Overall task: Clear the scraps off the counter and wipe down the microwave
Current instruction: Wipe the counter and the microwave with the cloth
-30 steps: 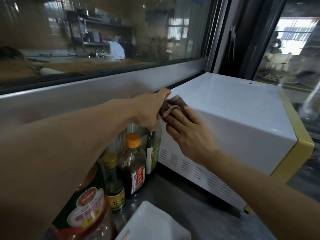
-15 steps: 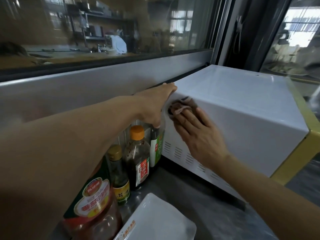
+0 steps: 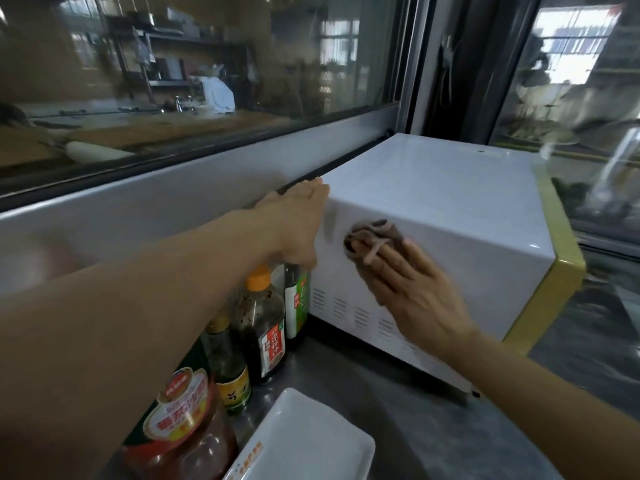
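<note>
In the middle of the frame, a shiny white microwave [image 3: 433, 209] with a yellow front. Right hand [image 3: 412, 289] flat, pressing a brown cloth [image 3: 375, 237] on its side. Left hand [image 3: 301, 223] open against the back corner.

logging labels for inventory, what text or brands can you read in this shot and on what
"番茄沙司": red label of the tomato sauce bottle; the smaller print above it is blurred.
Yellow-label bottle: dark characters, too blurred to read.
Orange-capped dark sauce bottle: red label with white characters, unreadable.
Green-label bottle: print too small.
White rectangular dish: orange print on its rim, unreadable.
Microwave: no text visible.
</note>
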The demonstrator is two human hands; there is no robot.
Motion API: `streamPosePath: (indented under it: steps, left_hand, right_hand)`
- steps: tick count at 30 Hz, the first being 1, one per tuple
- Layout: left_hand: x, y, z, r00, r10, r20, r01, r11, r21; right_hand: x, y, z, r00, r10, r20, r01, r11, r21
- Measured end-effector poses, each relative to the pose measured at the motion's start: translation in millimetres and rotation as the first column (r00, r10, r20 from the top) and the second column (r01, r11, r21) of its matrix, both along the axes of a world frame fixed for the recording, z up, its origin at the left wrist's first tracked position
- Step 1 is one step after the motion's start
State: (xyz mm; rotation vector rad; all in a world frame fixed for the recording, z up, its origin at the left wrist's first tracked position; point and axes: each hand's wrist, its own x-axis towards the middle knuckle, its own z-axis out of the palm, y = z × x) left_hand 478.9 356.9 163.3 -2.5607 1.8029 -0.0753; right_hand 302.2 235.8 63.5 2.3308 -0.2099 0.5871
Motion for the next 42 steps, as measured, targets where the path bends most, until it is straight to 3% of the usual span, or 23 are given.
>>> streamPosePath:
  steps: [2, 5, 7, 10, 13, 14, 16, 18, 21, 23, 25, 27, 28, 30, 32, 36, 39, 42]
  left_hand:
    - [-11.8, -2.4, -3.2, 0.998, -0.039, 0.038, 0.041, 0.998, -0.042]
    - [-22.9, -4.3, -17.4, 0.995, -0.093, 0.038, 0.096, 0.991, -0.091]
    - [-23.1, -3.7, -24.7, 0.997, -0.076, 0.005, 0.076, 0.989, -0.123]
    - [-23.2, -5.1, -31.4, 0.998, -0.057, 0.0, 0.056, 0.984, -0.169]
    - [-28.1, -7.1, -35.0, 0.999, -0.036, -0.018, 0.032, 0.981, -0.192]
    - [-29.4, -7.4, -36.0, 0.999, -0.031, -0.017, 0.027, 0.98, -0.196]
    - [-30.6, -8.1, -38.2, 0.999, -0.027, -0.019, 0.022, 0.977, -0.211]
    - [-30.0, -8.6, -40.1, 1.0, -0.016, -0.012, 0.012, 0.974, -0.226]
    - [-30.6, -11.0, -44.5, 1.0, -0.005, 0.0, 0.005, 0.967, -0.256]
    - [-31.5, -13.0, -48.0, 1.0, 0.001, 0.011, 0.002, 0.961, -0.276]
    - [-32.5, -13.6, -49.0, 1.0, 0.01, 0.021, -0.003, 0.959, -0.283]
    - [-32.7, -13.6, -47.9, 1.0, 0.007, 0.024, 0.0, 0.96, -0.281]
    - [-32.9, -13.3, -47.2, 1.0, 0.006, 0.024, 0.001, 0.961, -0.277]
    - [-33.6, -13.3, -45.6, 1.0, 0.007, 0.024, -0.001, 0.965, -0.263]
    - [-34.6, -13.6, -44.5, 1.0, 0.014, 0.018, -0.009, 0.968, -0.251]
    - [-35.0, -14.3, -45.3, 0.999, 0.035, 0.005, -0.033, 0.966, -0.255]
    - [-36.2, -16.3, -48.3, 0.999, 0.035, 0.006, -0.032, 0.962, -0.271]
    - [-36.4, -17.0, -48.1, 0.999, 0.038, 0.012, -0.033, 0.961, -0.276]
  right_hand:
    - [-0.5, 1.1, 11.1, 0.996, -0.043, 0.077, 0.042, 0.999, 0.015]
    - [1.7, 0.5, -11.8, 0.999, -0.041, 0.029, 0.042, 0.999, -0.016]
    - [-1.8, -0.2, -38.9, 0.989, -0.02, -0.149, 0.012, 0.998, -0.055]
    - [-16.7, 5.5, -71.6, 0.885, -0.084, -0.458, 0.045, 0.994, -0.096]
    - [-30.9, 6.4, -75.9, 0.848, -0.116, -0.517, 0.098, 0.993, -0.063]
    - [-33.9, 7.0, -67.2, 0.881, -0.102, -0.462, 0.083, 0.995, -0.061]
    - [-41.0, 2.8, -45.7, 0.979, -0.068, -0.192, 0.061, 0.997, -0.04]
    - [-46.0, -5.6, -25.9, 0.998, -0.059, 0.026, 0.059, 0.998, 0.008]
    - [-49.8, -12.9, -26.0, 0.988, -0.097, 0.122, 0.101, 0.995, -0.023]
    - [-53.7, -13.0, -47.9, 0.993, -0.115, 0.03, 0.116, 0.992, -0.044]
    - [-63.9, -10.2, -76.7, 0.971, -0.116, -0.209, 0.102, 0.992, -0.078]
    - [-78.5, -9.4, -92.9, 0.863, -0.168, -0.477, 0.163, 0.985, -0.053]
    - [-84.9, -7.8, -90.7, 0.83, -0.2, -0.521, 0.192, 0.979, -0.07]
    - [-95.0, -4.0, -74.9, 0.879, -0.206, -0.43, 0.185, 0.979, -0.09]
    - [-105.8, -8.1, -50.5, 0.975, -0.156, -0.159, 0.148, 0.987, -0.059]
    - [-122.3, -27.0, -2.0, 0.967, -0.125, 0.222, 0.15, 0.983, -0.101]
    - [-119.3, -27.1, -11.3, 0.93, -0.168, 0.328, 0.183, 0.983, -0.016]
    - [-125.0, -23.1, -58.1, 0.948, -0.203, 0.243, 0.205, 0.979, 0.018]
